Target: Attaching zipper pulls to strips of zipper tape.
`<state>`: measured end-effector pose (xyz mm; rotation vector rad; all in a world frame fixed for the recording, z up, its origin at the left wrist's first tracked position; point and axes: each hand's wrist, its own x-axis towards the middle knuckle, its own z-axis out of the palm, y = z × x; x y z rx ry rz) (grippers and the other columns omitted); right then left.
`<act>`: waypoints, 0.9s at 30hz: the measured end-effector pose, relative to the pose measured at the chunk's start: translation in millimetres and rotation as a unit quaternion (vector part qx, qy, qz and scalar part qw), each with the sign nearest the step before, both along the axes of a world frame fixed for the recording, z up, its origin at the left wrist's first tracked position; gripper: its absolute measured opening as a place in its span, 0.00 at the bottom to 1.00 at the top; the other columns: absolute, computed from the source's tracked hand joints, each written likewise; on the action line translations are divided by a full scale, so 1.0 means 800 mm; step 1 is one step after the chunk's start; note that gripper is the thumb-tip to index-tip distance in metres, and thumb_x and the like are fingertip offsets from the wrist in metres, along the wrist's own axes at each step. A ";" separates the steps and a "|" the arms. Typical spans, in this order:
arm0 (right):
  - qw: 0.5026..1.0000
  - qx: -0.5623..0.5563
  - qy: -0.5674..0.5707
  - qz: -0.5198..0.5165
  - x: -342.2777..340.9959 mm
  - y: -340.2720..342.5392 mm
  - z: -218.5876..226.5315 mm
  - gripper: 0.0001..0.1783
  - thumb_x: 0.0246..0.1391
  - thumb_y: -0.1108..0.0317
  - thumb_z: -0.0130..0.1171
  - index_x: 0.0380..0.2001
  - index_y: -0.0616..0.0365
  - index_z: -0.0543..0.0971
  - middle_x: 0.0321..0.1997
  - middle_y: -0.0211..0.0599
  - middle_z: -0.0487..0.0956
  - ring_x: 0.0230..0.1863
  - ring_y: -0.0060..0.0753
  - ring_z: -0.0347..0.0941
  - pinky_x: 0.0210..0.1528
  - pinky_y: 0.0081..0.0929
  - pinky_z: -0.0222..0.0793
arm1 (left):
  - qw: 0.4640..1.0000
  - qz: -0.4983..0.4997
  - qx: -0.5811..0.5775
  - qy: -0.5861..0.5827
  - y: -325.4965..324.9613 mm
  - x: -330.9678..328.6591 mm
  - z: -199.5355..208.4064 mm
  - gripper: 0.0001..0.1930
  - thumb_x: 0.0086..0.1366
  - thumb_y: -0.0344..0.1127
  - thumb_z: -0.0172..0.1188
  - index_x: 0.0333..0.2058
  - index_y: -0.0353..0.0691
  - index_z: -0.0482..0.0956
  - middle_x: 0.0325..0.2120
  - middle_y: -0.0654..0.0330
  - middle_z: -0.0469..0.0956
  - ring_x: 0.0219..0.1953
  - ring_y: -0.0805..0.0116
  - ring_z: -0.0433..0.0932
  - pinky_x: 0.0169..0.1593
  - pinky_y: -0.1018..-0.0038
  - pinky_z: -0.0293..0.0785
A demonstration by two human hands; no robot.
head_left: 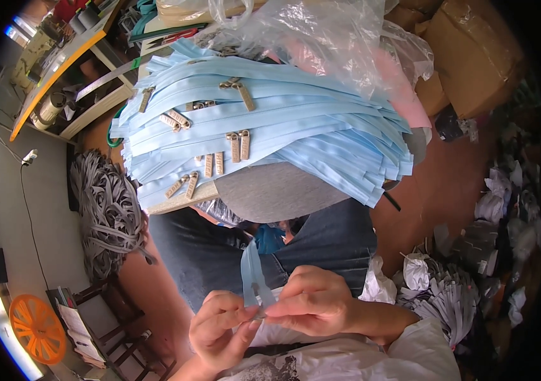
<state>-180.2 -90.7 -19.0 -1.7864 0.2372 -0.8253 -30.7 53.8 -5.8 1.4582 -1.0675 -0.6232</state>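
Observation:
Close to my body, over my lap, a light blue zipper [251, 270] is pinched between my two hands. My left hand [221, 327] grips its lower end with thumb and forefinger. From the other side, my right hand [311, 301] closes its fingertips on the same spot. The zipper's free end stands up above the fingers. What sits right between the fingertips is too small and covered to make out. Beyond my knees lies a thick pile of light blue zippers [219, 136], several with metal pullers [245, 97] showing.
The pile rests on a grey-covered board [283, 193]. Behind it are clear plastic bags [321, 44] and a cardboard box [473, 54]. Grey zipper strips [108, 216] hang at left, and more grey strips [445, 305] lie at right. An orange wheel [37, 329] stands lower left.

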 end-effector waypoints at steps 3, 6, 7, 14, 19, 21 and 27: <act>1.000 0.008 -0.009 0.016 0.001 0.001 0.001 0.14 0.45 0.74 0.75 0.37 0.56 0.83 0.33 0.32 0.81 0.29 0.32 0.76 0.29 0.29 0.69 | 1.000 0.001 -0.006 -0.019 -0.002 0.000 0.003 0.11 0.48 0.20 0.70 0.33 0.32 0.84 0.29 0.57 0.78 0.31 0.63 0.76 0.36 0.70 0.71; 1.000 0.022 -0.007 0.010 0.002 0.002 0.002 0.13 0.45 0.78 0.73 0.36 0.59 0.81 0.34 0.37 0.81 0.31 0.36 0.78 0.32 0.31 0.73 | 0.999 0.011 -0.017 -0.045 -0.003 0.000 -0.001 0.11 0.47 0.19 0.70 0.31 0.33 0.84 0.28 0.58 0.78 0.30 0.64 0.76 0.36 0.70 0.71; 1.000 0.022 -0.011 0.013 0.001 0.003 0.000 0.13 0.45 0.78 0.73 0.36 0.60 0.82 0.34 0.39 0.81 0.31 0.37 0.78 0.32 0.31 0.74 | 0.999 0.011 -0.017 -0.045 -0.003 0.000 -0.001 0.11 0.47 0.19 0.70 0.31 0.33 0.84 0.28 0.58 0.78 0.30 0.64 0.76 0.36 0.70 0.71; 0.999 0.015 -0.026 0.017 0.001 0.005 -0.004 0.15 0.43 0.80 0.72 0.35 0.61 0.80 0.35 0.40 0.80 0.30 0.39 0.78 0.32 0.31 0.75 | 0.995 0.013 -0.034 -0.096 -0.004 -0.003 -0.004 0.12 0.45 0.17 0.70 0.30 0.34 0.83 0.27 0.58 0.77 0.28 0.63 0.77 0.33 0.71 0.73; 1.000 0.019 -0.022 -0.006 0.004 0.013 -0.005 0.14 0.43 0.83 0.70 0.35 0.61 0.79 0.33 0.39 0.80 0.30 0.38 0.77 0.32 0.31 0.74 | 0.987 0.024 -0.043 -0.151 -0.006 -0.008 -0.008 0.11 0.45 0.17 0.70 0.29 0.33 0.82 0.27 0.56 0.78 0.28 0.61 0.78 0.32 0.70 0.74; 0.999 0.041 -0.020 -0.001 0.004 0.012 -0.005 0.14 0.43 0.83 0.69 0.35 0.60 0.79 0.32 0.38 0.80 0.30 0.38 0.77 0.32 0.31 0.73 | 0.991 0.025 -0.028 -0.127 -0.004 -0.008 -0.008 0.12 0.45 0.17 0.70 0.30 0.33 0.82 0.27 0.54 0.79 0.29 0.60 0.78 0.33 0.70 0.74; 0.989 0.139 -0.020 0.051 0.000 0.004 -0.004 0.12 0.48 0.80 0.69 0.37 0.62 0.80 0.33 0.40 0.80 0.32 0.36 0.78 0.34 0.29 0.73 | 0.999 0.029 -0.016 -0.036 0.004 -0.005 -0.013 0.12 0.46 0.18 0.71 0.32 0.31 0.82 0.30 0.52 0.81 0.30 0.59 0.79 0.35 0.68 0.74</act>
